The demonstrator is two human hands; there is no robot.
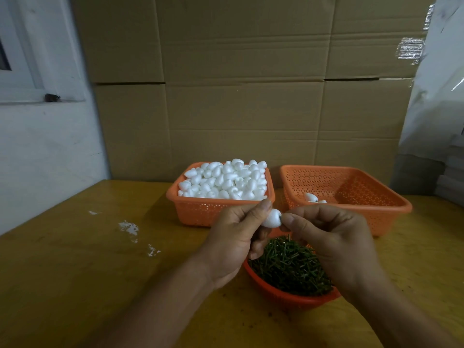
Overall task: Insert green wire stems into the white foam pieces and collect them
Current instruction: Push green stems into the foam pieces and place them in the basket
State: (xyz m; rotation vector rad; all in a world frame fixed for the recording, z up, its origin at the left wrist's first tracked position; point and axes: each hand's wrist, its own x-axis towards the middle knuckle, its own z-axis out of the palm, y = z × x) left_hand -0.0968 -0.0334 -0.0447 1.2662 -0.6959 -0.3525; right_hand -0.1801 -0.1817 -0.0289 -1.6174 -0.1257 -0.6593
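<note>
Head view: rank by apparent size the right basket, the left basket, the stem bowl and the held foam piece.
1. Right basket, largest.
2. Left basket.
3. Stem bowl, though hands hide part of it and it sits nearer.
4. Foam piece, smallest.

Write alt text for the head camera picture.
Left hand holds a white foam piece while the right hand pinches at its end, above a round orange basket of green wire stems; behind sits an orange basket of foam pieces.

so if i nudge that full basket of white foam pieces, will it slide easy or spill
The full basket probably slides easily: foam pieces look very light. They are heaped above the rim, so a sharp push could roll some off. White crumbs on the table suggest the foam flakes.
</note>
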